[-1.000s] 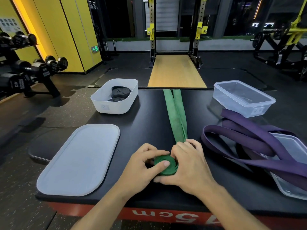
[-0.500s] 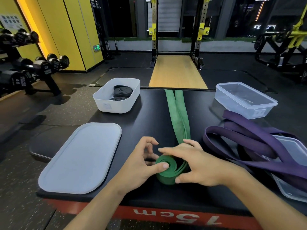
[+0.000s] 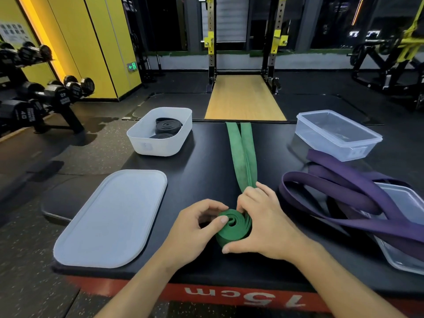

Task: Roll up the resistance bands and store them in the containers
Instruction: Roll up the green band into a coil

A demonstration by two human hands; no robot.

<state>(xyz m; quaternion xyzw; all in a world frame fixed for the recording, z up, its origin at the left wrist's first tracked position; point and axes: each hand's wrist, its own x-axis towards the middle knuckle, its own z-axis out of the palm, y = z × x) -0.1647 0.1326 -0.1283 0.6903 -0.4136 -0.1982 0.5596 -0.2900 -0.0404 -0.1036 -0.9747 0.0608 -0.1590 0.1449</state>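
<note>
A green resistance band lies along the black platform, its near end wound into a coil. My left hand pinches the coil from the left, thumb on its top. My right hand wraps round the coil's right side, fingers on the flat band behind it. A loose purple band is heaped to the right, partly over a clear container. A white tub at the back left holds two rolled black bands. An open clear container stands at the back right.
A frosted lid lies flat at the platform's front left. The platform's red front edge is just below my wrists. Dumbbells on a rack stand on the floor at left; a squat rack is straight ahead.
The coil has been turned further and has moved slightly along the band. My right hand has closed in around its right side; my left thumb stays on top.
</note>
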